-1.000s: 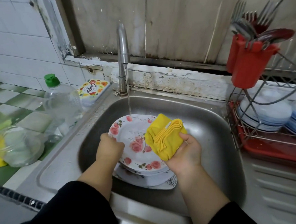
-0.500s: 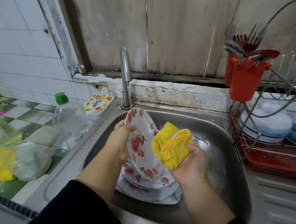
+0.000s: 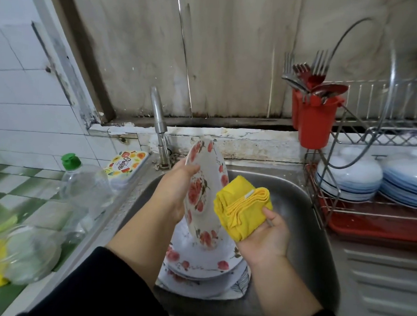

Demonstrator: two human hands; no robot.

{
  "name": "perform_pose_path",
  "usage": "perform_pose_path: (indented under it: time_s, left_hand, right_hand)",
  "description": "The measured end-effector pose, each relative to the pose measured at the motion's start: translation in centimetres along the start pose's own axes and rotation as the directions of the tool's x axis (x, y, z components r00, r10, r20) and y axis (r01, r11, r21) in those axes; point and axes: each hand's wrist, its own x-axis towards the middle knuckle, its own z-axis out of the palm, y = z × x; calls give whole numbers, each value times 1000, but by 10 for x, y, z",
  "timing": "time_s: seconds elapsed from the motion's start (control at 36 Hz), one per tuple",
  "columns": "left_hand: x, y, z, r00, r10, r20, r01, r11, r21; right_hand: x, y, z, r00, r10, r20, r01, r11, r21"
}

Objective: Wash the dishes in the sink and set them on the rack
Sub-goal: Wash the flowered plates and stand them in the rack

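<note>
Left hand wrapped round the left edge of a flowered plate, thumb on the front near the top, fingers behind; plate held up almost on its edge, over the sink, its top close to the tap; lower rim just above the pile of plates in the sink, touching or not – cannot tell.

Right hand palm up, holding a folded yellow cloth; thumb laid over the cloth's right side, fingers hidden under it; cloth just beside the plate's right edge, maybe touching.

Pile of plates low in the sink, same pink flowers on the top 1; a plate with grey leaf marks at the bottom, sticking out to the right.

Black sleeves on both arms.

To the right, a wire rack on a red tray; 2 stacks of white and blue bowls upside down inside it; a red cup hung on the rack's left end, full of forks and spoons.

To the left, on the green and white tiled counter – a clear bottle with a green cap, a small tub with a fruit picture on its lid behind it, near the tap; nearer the bottom corner a clear plastic bag, blurry, with something yellow by it.
</note>
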Motion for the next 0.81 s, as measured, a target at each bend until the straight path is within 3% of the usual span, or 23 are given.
perform_pose_path:
  time_s: [0.56,0.81]
  left_hand:
    - [-1,10,8,998,31,58,-31,1000,-1]
    - [-2,5,5,995,-9,101,19,995,-102]
  right_hand:
    - [1,-3,-1,985,-11,-173,3,999,-45]
    - [-3,-1,2,979,29,-203,-41,998,-54]
